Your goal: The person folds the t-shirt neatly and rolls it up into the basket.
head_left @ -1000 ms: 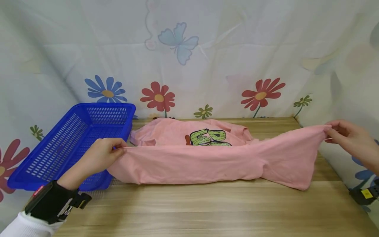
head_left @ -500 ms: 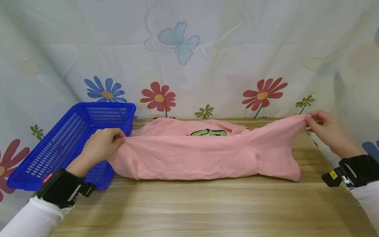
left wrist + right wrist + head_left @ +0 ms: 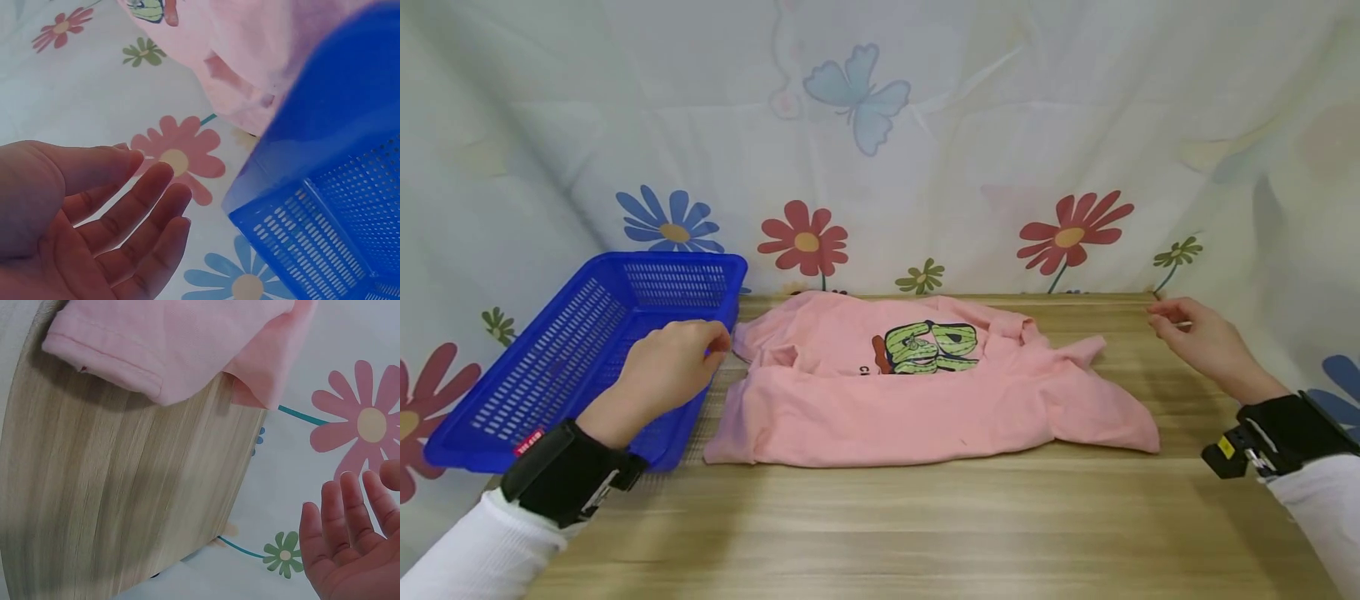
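A pink shirt (image 3: 880, 417) with a green cactus-like print (image 3: 928, 346) lies on the table, its near part folded over toward the back. My left hand (image 3: 670, 367) hovers by the shirt's left end, over the basket's right side. In the left wrist view its fingers (image 3: 144, 212) are loosely bent and hold nothing. To the right of the shirt, apart from it, is my right hand (image 3: 1206, 342). The right wrist view shows that hand's fingers (image 3: 350, 512) relaxed, with no cloth in them, and a hemmed end of the shirt (image 3: 119, 356) lying on the wood.
A blue perforated plastic basket (image 3: 561, 342) stands at the left, close to the shirt. The wooden table (image 3: 887, 533) extends in front of the shirt. Behind and at the sides hangs a white curtain (image 3: 970, 167) with flowers and a butterfly.
Both hands held the raised edge of the pink shirt and brought it in from the right. They have let go, and the fold has dropped onto the table, showing more of the print.
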### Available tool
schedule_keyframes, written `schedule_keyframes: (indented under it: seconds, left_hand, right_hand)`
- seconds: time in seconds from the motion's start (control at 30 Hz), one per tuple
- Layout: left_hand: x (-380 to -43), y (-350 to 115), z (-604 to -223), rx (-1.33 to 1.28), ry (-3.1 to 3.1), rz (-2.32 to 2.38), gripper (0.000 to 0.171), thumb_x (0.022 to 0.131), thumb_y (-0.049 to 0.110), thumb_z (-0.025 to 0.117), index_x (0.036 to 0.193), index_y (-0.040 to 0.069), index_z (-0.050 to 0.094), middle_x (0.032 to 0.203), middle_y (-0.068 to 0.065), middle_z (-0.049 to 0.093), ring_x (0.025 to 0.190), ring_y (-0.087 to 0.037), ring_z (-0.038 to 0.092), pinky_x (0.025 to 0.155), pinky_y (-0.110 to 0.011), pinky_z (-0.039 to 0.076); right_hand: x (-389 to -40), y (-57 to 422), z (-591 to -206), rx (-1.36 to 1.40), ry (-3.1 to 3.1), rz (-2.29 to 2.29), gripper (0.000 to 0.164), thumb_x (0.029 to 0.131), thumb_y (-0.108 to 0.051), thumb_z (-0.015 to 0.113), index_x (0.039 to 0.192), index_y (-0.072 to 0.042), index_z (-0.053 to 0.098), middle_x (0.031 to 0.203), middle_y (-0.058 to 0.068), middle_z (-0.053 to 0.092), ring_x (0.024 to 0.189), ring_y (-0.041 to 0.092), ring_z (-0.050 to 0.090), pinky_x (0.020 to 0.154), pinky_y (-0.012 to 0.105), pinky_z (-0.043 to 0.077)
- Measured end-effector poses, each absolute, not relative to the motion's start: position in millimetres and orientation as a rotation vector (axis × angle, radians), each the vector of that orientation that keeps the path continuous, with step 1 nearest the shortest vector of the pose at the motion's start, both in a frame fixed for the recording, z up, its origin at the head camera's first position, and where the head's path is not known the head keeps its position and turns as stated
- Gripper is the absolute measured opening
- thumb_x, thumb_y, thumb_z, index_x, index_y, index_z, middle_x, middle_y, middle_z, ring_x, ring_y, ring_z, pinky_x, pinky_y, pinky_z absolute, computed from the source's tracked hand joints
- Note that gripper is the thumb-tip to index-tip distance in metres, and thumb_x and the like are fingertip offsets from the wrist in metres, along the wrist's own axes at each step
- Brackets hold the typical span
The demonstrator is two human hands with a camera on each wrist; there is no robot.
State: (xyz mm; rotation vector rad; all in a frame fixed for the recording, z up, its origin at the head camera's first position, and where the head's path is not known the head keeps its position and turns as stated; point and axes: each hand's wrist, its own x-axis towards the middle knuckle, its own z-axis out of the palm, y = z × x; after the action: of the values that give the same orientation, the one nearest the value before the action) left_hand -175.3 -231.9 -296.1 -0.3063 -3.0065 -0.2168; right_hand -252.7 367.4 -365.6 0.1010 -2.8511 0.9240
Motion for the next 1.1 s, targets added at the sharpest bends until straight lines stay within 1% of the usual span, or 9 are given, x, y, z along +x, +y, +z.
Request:
schedule_keyframes:
  seconds: [0.07, 0.2, 0.27, 0.43, 0.53, 0.7, 0.77, 0.93, 1.1]
  left_hand:
    - [-174.7, -228.2, -295.0, -0.329, -3.005, -0.231, 0.010, 0.080, 0.013, 0.059, 0.089, 0.011, 0.062, 0.082, -0.006, 0.062, 0.063, -0.020, 0.053, 0.056, -0.041, 0.046]
    - [-173.0, -220.0, -292.5, -0.352, -2.990, -0.274, 0.007, 0.080, 0.015, 0.059, 0.086, 0.013, 0.062, 0.077, -0.003, 0.061, 0.060, -0.019, 0.051, 0.052, -0.036, 0.044]
    - [-170.9, -214.8, -291.8, -0.356, -2.996, -0.306, 0.006, 0.080, 0.015, 0.060, 0.086, 0.014, 0.062, 0.075, -0.003, 0.060, 0.058, -0.017, 0.050, 0.049, -0.032, 0.042]
    - [-159.6, -200.8, -297.1, -0.379, -3.000, -0.336, 0.006, 0.079, 0.016, 0.062, 0.084, 0.015, 0.061, 0.072, 0.001, 0.058, 0.057, -0.014, 0.049, 0.047, -0.028, 0.039]
    - [-150.5, -194.1, -304.7, -0.413, -2.981, -0.325, 0.006, 0.077, 0.017, 0.064, 0.083, 0.016, 0.061, 0.073, 0.002, 0.059, 0.059, -0.014, 0.052, 0.047, -0.030, 0.039]
    - [-137.9, -189.9, -325.1, -0.483, -3.017, -0.226, 0.014, 0.072, 0.019, 0.068, 0.084, 0.015, 0.061, 0.078, 0.000, 0.061, 0.067, -0.019, 0.058, 0.051, -0.035, 0.043]
    - [-134.6, -190.1, -335.5, -0.506, -3.057, -0.166, 0.019, 0.071, 0.021, 0.069, 0.086, 0.014, 0.061, 0.080, 0.000, 0.061, 0.069, -0.021, 0.059, 0.053, -0.036, 0.044]
    - [-132.0, -193.3, -359.6, -0.564, -3.096, -0.091, 0.033, 0.068, 0.023, 0.070, 0.094, 0.007, 0.059, 0.082, -0.004, 0.057, 0.070, -0.023, 0.058, 0.056, -0.037, 0.045]
    - [-135.1, -196.9, -377.5, -0.586, -3.073, -0.112, 0.038, 0.070, 0.023, 0.068, 0.100, 0.005, 0.056, 0.087, -0.008, 0.056, 0.073, -0.026, 0.058, 0.059, -0.040, 0.045]
  right_hand:
    - [-246.8, 364.4, -360.1, 0.103, -2.882, 0.881, 0.048, 0.088, -0.040, 0.041, 0.114, 0.001, 0.045, 0.103, 0.023, 0.051, 0.092, 0.034, 0.048, 0.061, 0.033, 0.042]
    - [-240.3, 362.9, -353.7, 0.113, -2.935, 0.851, 0.047, 0.090, -0.037, 0.040, 0.116, 0.002, 0.043, 0.102, 0.024, 0.051, 0.077, 0.009, 0.050, 0.056, 0.021, 0.041]
    - [-237.8, 363.6, -352.6, 0.139, -3.000, 0.890, 0.049, 0.090, -0.036, 0.039, 0.119, 0.004, 0.039, 0.104, 0.025, 0.050, 0.078, 0.009, 0.052, 0.057, 0.022, 0.044]
    - [-234.9, 366.4, -359.0, 0.170, -3.219, 1.010, 0.057, 0.091, -0.038, 0.038, 0.123, 0.009, 0.029, 0.108, 0.032, 0.046, 0.088, 0.034, 0.054, 0.062, 0.033, 0.047]
    - [-232.1, 367.6, -367.0, 0.181, -3.276, 1.040, 0.057, 0.091, -0.036, 0.039, 0.122, 0.010, 0.029, 0.106, 0.033, 0.048, 0.085, 0.031, 0.055, 0.061, 0.034, 0.048]
    - [-225.4, 370.2, -381.6, 0.122, -3.398, 1.161, 0.060, 0.091, -0.034, 0.037, 0.122, 0.016, 0.024, 0.109, 0.035, 0.044, 0.090, 0.033, 0.055, 0.066, 0.037, 0.049]
    - [-222.9, 370.8, -387.1, 0.067, -3.447, 1.224, 0.058, 0.092, -0.032, 0.037, 0.120, 0.018, 0.025, 0.106, 0.032, 0.046, 0.089, 0.031, 0.055, 0.067, 0.039, 0.049]
    - [-217.8, 367.3, -398.3, -0.057, -3.492, 1.361, 0.053, 0.091, -0.031, 0.039, 0.112, 0.017, 0.035, 0.092, 0.014, 0.054, 0.081, 0.019, 0.053, 0.068, 0.040, 0.048]
    - [-215.0, 360.7, -402.1, -0.115, -3.522, 1.396, 0.064, 0.089, -0.042, 0.040, 0.114, 0.017, 0.034, 0.094, 0.015, 0.049, 0.082, 0.020, 0.051, 0.071, 0.042, 0.047]
